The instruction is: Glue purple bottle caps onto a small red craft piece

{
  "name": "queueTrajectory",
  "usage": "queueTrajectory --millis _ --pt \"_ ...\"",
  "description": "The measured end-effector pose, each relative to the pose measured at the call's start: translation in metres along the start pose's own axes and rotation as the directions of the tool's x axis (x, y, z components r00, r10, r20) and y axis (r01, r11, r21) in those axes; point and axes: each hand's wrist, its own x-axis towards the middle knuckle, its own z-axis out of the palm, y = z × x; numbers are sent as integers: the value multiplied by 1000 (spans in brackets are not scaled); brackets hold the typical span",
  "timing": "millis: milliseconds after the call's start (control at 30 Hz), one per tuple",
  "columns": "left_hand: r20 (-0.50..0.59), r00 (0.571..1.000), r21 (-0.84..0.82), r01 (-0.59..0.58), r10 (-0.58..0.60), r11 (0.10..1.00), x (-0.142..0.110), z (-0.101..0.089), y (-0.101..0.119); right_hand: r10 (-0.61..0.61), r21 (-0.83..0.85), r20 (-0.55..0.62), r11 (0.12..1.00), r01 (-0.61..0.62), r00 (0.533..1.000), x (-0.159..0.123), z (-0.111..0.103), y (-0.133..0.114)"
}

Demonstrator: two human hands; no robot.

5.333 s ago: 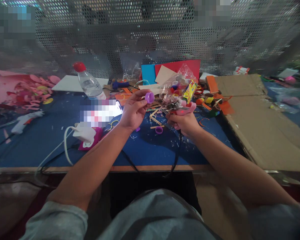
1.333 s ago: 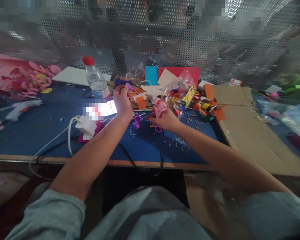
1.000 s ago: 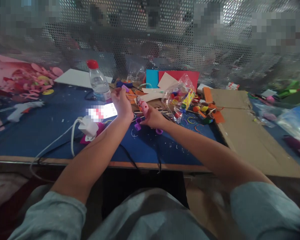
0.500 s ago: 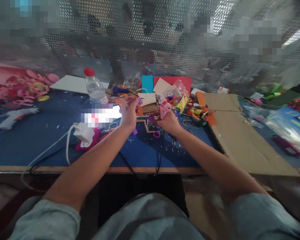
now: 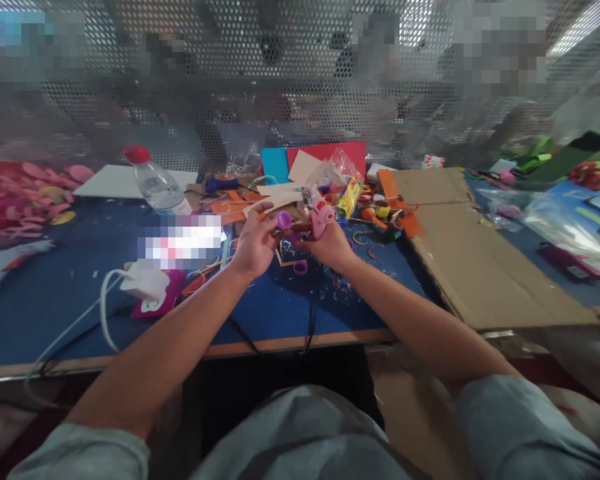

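We take the purple ring (image 5: 300, 268) lying on the blue table (image 5: 275, 303) as our landmark. We find the left hand (image 5: 254, 248) up and to the left of it, raised above the table, palm turned inward and fingers bent, the forearm slanting in from the lower left. Its thumb and fingers are closed together on a purple cap (image 5: 283, 220), which we note beyond the ring and slightly to its left. We find the right hand (image 5: 333, 249) beyond the ring and to its right, knuckles outward, the forearm slanting in from the lower right. Its fingers are wrapped around a pink glue gun (image 5: 324, 217), held beyond and slightly right of the ring. A second purple piece (image 5: 294, 237) shows by the right fingertips, just beyond the ring; we cannot tell whether it is gripped. The two hands are near each other but apart. Wooden sticks (image 5: 282, 261) lie just left of the ring. Well beyond it we record a clear plastic bag (image 5: 319, 177), and to the right of that line a yellow wrapper (image 5: 350, 198). A bottle (image 5: 157, 189) with a red cap leans far to the ring's left and beyond; a white charger (image 5: 147, 283) sits well to its left. Flattened cardboard (image 5: 480, 257) lies well to its right.
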Motion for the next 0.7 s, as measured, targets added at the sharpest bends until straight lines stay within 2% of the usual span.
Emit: queueTrajectory --millis 133,300,433,533,700 --pt "-17 1000 11 11 -11 1000 0 0 0 -10 83 -9 996 11 1000 -3 -2 -3" --pt "-43 995 -32 87 -89 996 -3 4 3 -56 129 -33 990 60 998 -6 0 -6" --pt "-41 987 -71 150 -153 986 -4 7 7 -75 16 -52 997 76 996 -9 -1 -10" --pt "-36 988 -95 147 -151 985 -4 7 9 -97 -109 -85 990 88 992 -13 -4 -12" --pt "10 988 -110 157 -157 981 -7 9 9 -174 -182 -121 972 150 977 -18 -9 -17"
